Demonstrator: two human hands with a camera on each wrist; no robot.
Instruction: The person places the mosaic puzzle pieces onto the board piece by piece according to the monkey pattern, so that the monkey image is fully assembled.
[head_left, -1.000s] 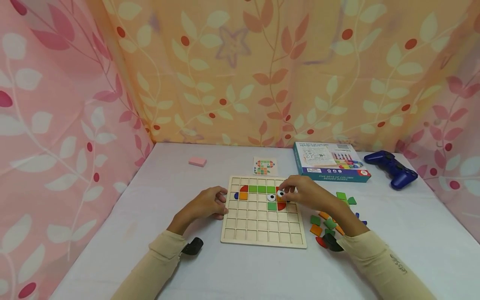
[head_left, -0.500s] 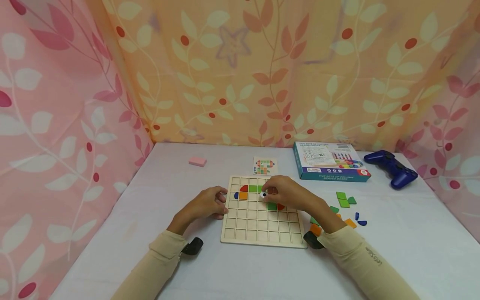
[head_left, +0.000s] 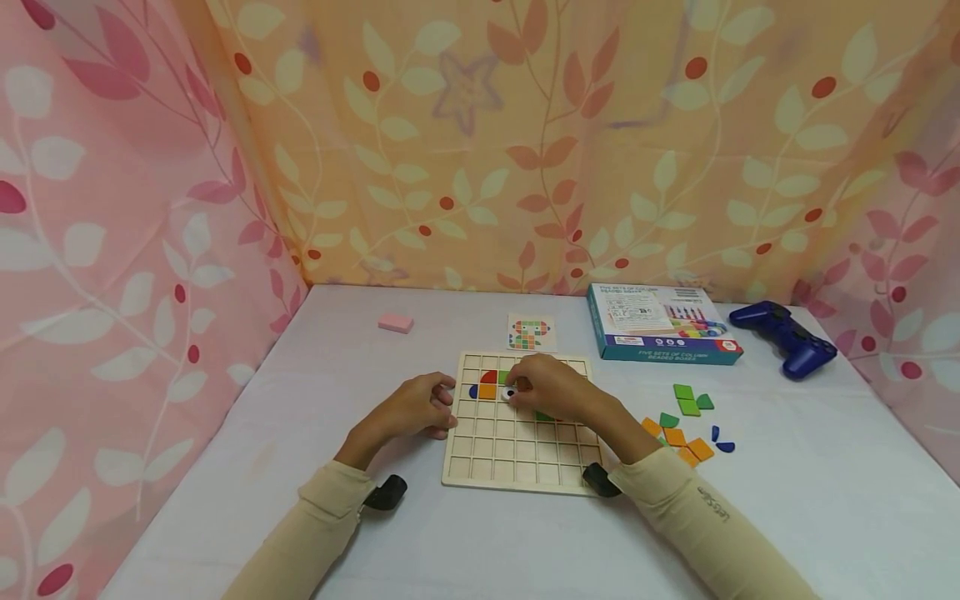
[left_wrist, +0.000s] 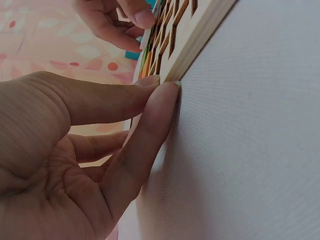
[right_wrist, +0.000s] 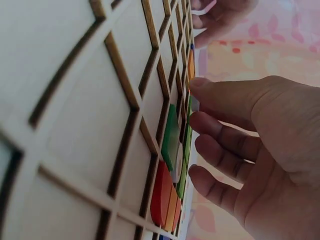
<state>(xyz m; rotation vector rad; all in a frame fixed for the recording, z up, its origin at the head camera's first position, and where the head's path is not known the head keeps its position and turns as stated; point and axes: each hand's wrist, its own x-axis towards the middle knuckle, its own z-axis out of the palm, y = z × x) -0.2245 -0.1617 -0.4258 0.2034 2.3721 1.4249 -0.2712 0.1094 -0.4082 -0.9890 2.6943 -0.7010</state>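
Note:
A wooden grid board [head_left: 493, 471] lies on the table. My left hand [head_left: 411, 407] holds its left edge; in the left wrist view, thumb and a finger [left_wrist: 159, 107] meet at the board's rim. Over the upper rows, my right hand [head_left: 557, 387] pinches a white round eye piece [head_left: 508, 393] between thumb and fingertips, low over a cell. To its left sit a red quarter-round tile [head_left: 489, 377], an orange square tile [head_left: 487, 392] and a blue half-round tile [head_left: 473, 392]. In the right wrist view, a green tile [right_wrist: 171, 137] and red tile [right_wrist: 160, 195] lie in cells beside that hand.
Loose orange tiles [head_left: 675, 437], green tiles [head_left: 687, 407] and blue tiles [head_left: 724, 447] lie right of the board. Behind it are a pattern card [head_left: 531, 332], a pink block [head_left: 395, 322], a game box [head_left: 666, 327] and a blue game controller [head_left: 783, 337].
My right hand has moved left across the board with a white eye piece, from the right-hand columns to just right of the orange tile. My left hand has stayed at the board's edge.

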